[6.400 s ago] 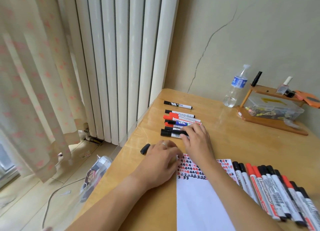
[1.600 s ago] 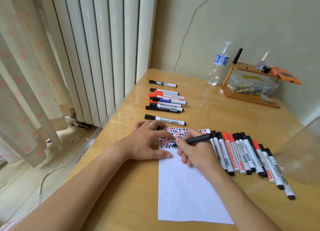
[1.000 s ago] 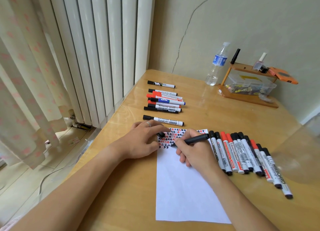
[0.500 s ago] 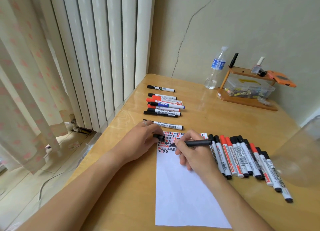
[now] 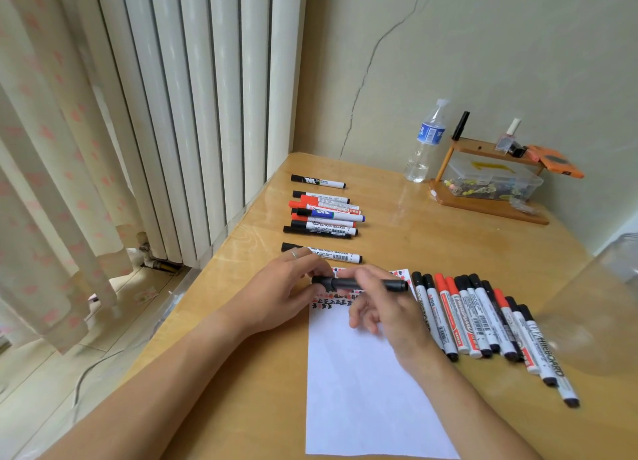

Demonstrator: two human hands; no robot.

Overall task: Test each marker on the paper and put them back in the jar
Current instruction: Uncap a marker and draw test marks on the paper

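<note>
Both hands hold one black marker (image 5: 359, 283) above the paper (image 5: 362, 373): left hand (image 5: 283, 287) fingers pinch its cap end, right hand (image 5: 376, 300) fingers pinch the barrel. Marker rows lie either side; the jar (image 5: 600, 307) looks empty.

I see both hands meeting over the top of the paper (image 5: 366, 383) on the worktop (image 5: 431, 249). My right hand (image 5: 386, 304) holds a black marker (image 5: 362, 283) level, and my left hand (image 5: 283, 287) pinches its left end, where the cap sits. Just right of the paper lies a row of markers (image 5: 483, 321), side by side. Beyond the paper, a single marker (image 5: 331, 254) lies crosswise, with a cluster of markers (image 5: 324, 214) farther back. A clear jar (image 5: 600, 307) stands at the right of the row.
</note>
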